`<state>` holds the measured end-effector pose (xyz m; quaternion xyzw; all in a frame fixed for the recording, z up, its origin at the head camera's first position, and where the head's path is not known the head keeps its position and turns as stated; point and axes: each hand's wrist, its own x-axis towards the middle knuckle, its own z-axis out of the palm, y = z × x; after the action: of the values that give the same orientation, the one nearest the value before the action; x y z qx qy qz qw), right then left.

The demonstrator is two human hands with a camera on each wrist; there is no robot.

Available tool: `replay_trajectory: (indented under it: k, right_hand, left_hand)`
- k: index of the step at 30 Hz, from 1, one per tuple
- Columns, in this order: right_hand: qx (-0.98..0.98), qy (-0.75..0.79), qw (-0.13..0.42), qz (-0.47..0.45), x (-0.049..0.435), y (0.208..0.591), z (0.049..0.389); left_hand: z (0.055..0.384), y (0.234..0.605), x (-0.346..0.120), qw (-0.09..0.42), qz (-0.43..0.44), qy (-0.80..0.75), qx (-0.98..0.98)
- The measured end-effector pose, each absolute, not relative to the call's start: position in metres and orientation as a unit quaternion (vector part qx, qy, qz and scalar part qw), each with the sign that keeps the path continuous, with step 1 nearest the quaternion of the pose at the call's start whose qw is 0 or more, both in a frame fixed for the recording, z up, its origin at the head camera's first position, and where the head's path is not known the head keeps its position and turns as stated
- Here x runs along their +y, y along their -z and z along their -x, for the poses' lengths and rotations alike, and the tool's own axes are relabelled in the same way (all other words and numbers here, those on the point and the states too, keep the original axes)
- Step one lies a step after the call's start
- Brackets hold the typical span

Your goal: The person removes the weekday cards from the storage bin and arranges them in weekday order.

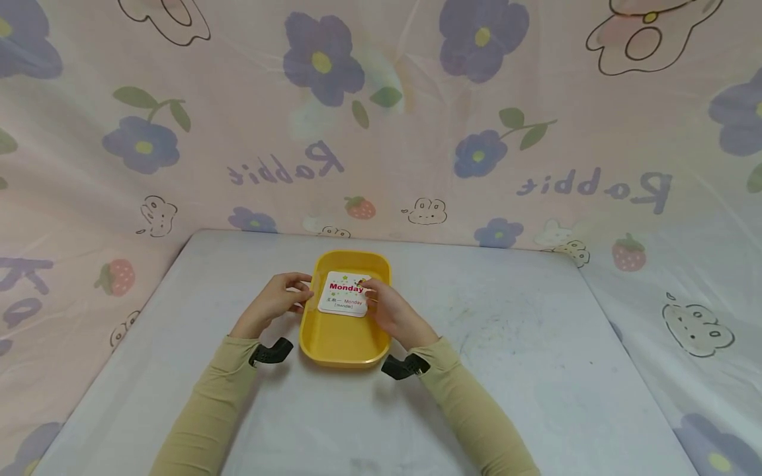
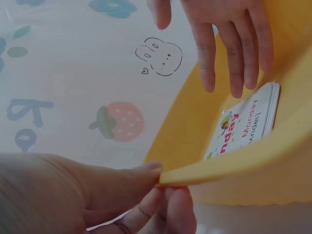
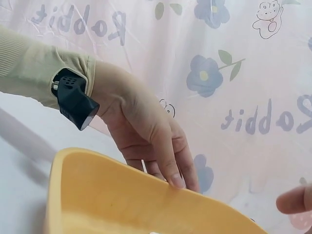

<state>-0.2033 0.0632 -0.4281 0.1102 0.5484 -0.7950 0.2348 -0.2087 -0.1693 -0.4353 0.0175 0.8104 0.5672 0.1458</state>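
A yellow tray (image 1: 345, 340) lies on the table, with a small stack of white cards (image 1: 342, 299) in its far half. The top card reads "Monday" in red, with Chinese characters below. My left hand (image 1: 275, 305) pinches the tray's left rim between thumb and fingers, as the left wrist view shows up close. Over the right side of the tray is my right hand (image 1: 394, 312). Its fingers (image 2: 235, 63) are fairly straight and point down, close over the cards' edge, with nothing gripped. From the right wrist camera, the cards are nearly hidden behind the tray wall.
The white-covered table (image 1: 524, 344) extends around the tray. Behind it hangs a pale curtain (image 1: 405, 145) printed with flowers, rabbits and strawberries. A dark wrist device (image 1: 272, 351) sits on the left wrist, and another black one (image 1: 406, 365) on the right.
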Motion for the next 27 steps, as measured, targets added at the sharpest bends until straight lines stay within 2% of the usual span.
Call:
replay_trajectory:
  k: [10, 27]
  right_hand:
    - [0.537, 0.799, 0.244, -0.116, 0.057, 0.437, 0.212]
    - [0.547, 0.785, 0.246, -0.154, 0.052, 0.43, 0.215]
  left_hand:
    - [0.208, 0.432, -0.169, 0.151, -0.016, -0.564, 0.812]
    - [0.21, 0.433, -0.169, 0.152, -0.014, -0.562, 0.813]
